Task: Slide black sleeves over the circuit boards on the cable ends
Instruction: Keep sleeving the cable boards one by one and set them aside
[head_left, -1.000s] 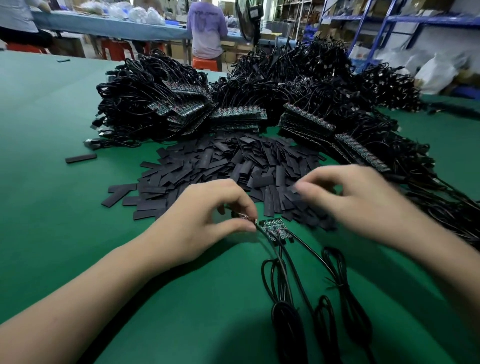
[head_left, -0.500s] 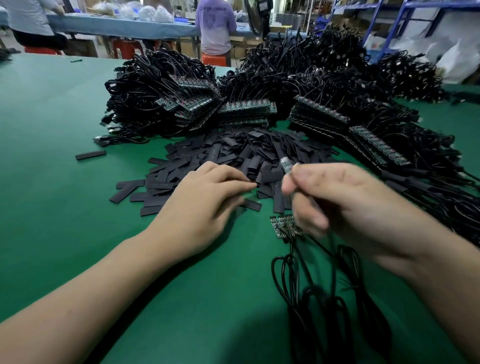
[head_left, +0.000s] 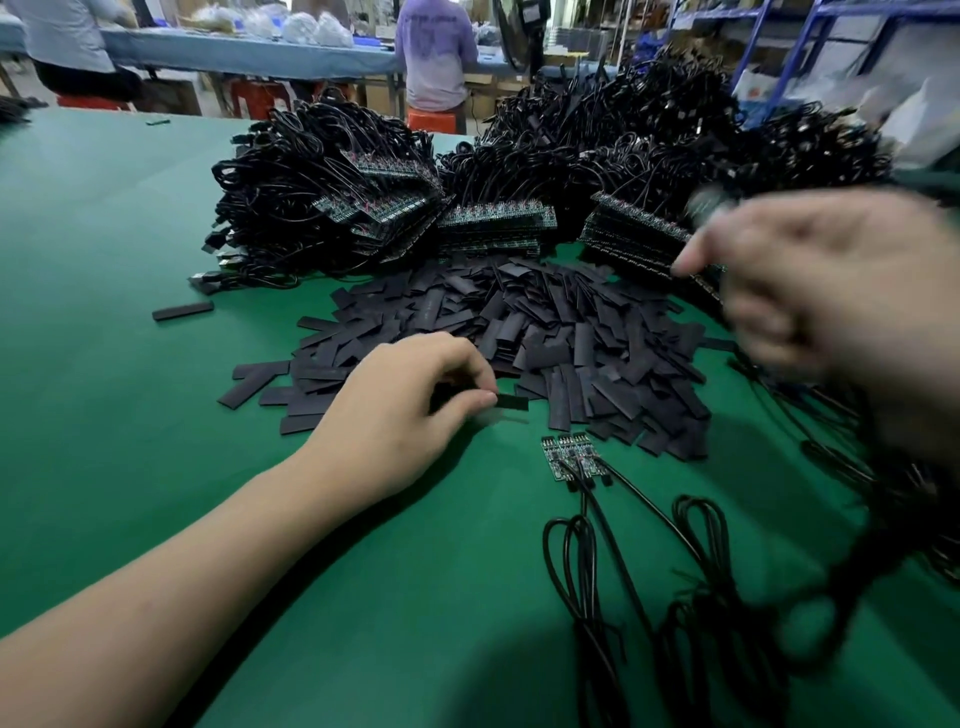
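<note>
A heap of flat black sleeves lies in the middle of the green table. My left hand pinches one black sleeve at the heap's near edge. Just in front of the heap lie a few small circuit boards side by side, their black cables trailing toward me. My right hand is raised and blurred at the right, gripping a cable with its plug end sticking up; the cable hangs down from it.
Big piles of coiled black cables with circuit boards stand behind the sleeves, and more to the right. A stray sleeve lies at the left. People work at a far bench; blue shelving stands at back right.
My right hand has lifted up and to the right with the cable. My left hand has let go of the boards and taken a sleeve from the heap.
</note>
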